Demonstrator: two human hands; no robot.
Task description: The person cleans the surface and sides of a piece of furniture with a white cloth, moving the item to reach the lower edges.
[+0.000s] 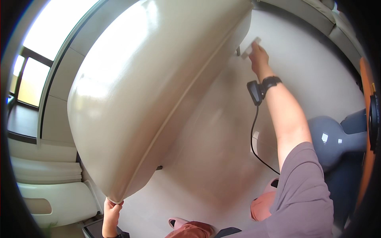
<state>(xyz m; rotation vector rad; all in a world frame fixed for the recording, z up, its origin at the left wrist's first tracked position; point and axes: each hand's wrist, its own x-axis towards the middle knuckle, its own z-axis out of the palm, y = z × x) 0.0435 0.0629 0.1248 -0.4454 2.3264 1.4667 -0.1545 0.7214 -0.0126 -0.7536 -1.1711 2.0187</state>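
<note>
A large, glossy beige leather-covered piece, like a sofa or ottoman (131, 91), spans the upper left and middle, with a raised seam along its lower edge. Short dark legs (159, 167) show under it. My left hand (112, 214) grips its near corner at the lower left, fingers closed on the edge. Reaching far to the right, my right hand (260, 59) is closed around a pale, flat bar-shaped object (250, 48), somewhat blurred, close to the far leg (238, 51). A black device on a wrist strap (256, 92) with a cable sits on my right wrist.
Shiny light floor (198, 158) lies beneath, with my pink shoes (262, 206) on it. A grey rounded chair (325, 139) and an orange-edged table (363, 131) stand at right. A beige sofa (309, 16) is at the far right. A white slotted object (59, 204) stands at left.
</note>
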